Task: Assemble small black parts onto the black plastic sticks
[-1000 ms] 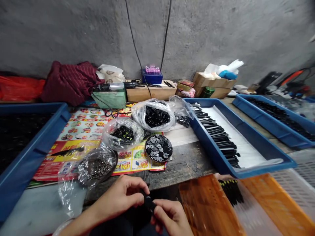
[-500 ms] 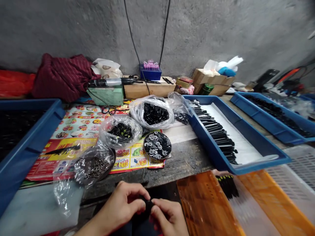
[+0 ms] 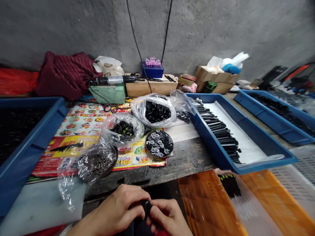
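Observation:
Low in the view, over the table's front edge, my left hand (image 3: 124, 206) and my right hand (image 3: 168, 216) meet around a small black piece (image 3: 147, 207). Fingers of both hands pinch it from either side. Its lower part is hidden by my fingers, so its exact kind does not show. Beyond my hands lies a round dish of flat black and silver discs (image 3: 159, 143). To its left, a dark bowl lined with plastic holds small metal screws (image 3: 99, 164). Behind are plastic bags with black and yellow parts (image 3: 123, 129) and glossy black parts (image 3: 157, 111).
A blue tray (image 3: 246, 131) with rows of slim black pieces stands at right, another blue tray (image 3: 273, 114) beyond it. At left is a blue bin (image 3: 52, 114). Orange baskets (image 3: 204, 200) sit low right. Scissors (image 3: 111, 108) and a cylindrical power tool (image 3: 114, 80) lie toward the wall.
The black piece has turned between my fingers and shows a glossy rounded face. My left hand has tilted slightly over it. The whole view has shifted a little.

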Tool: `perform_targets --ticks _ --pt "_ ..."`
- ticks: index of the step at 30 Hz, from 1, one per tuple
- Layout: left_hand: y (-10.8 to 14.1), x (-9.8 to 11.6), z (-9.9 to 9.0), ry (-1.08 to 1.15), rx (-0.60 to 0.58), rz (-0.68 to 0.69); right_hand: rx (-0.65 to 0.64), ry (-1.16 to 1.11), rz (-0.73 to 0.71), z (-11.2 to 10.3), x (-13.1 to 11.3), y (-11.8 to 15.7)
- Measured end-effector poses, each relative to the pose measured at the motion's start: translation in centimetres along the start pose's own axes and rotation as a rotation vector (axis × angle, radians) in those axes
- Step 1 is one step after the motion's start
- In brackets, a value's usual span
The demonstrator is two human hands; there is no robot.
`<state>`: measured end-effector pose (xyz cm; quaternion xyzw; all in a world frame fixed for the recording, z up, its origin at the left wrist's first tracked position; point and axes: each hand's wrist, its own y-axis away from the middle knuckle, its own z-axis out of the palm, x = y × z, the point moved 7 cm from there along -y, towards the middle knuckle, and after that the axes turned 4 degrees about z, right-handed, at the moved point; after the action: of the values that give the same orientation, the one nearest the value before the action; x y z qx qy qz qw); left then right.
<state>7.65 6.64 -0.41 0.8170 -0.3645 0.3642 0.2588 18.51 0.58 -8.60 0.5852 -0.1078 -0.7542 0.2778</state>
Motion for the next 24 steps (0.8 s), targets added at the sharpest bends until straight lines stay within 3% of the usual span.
perform_targets --ticks 4,11,19,24 --pt "0.3 -0.8 0.2 0.01 0.048 -0.073 -0.05 0.017 0.053 -0.2 0.3 0.0" --pt "0.8 -2.6 1.4 0.033 0.101 -0.186 0.043 0.118 0.064 -0.3 1.4 0.1" --pt "0.6 -2.0 1.9 0.085 0.017 -0.06 -0.025 0.241 -0.041 0.4 -0.3 0.7" --pt "0.6 -1.9 1.6 0.064 -0.004 -0.113 -0.023 0.216 -0.015 0.3 -0.5 0.9"
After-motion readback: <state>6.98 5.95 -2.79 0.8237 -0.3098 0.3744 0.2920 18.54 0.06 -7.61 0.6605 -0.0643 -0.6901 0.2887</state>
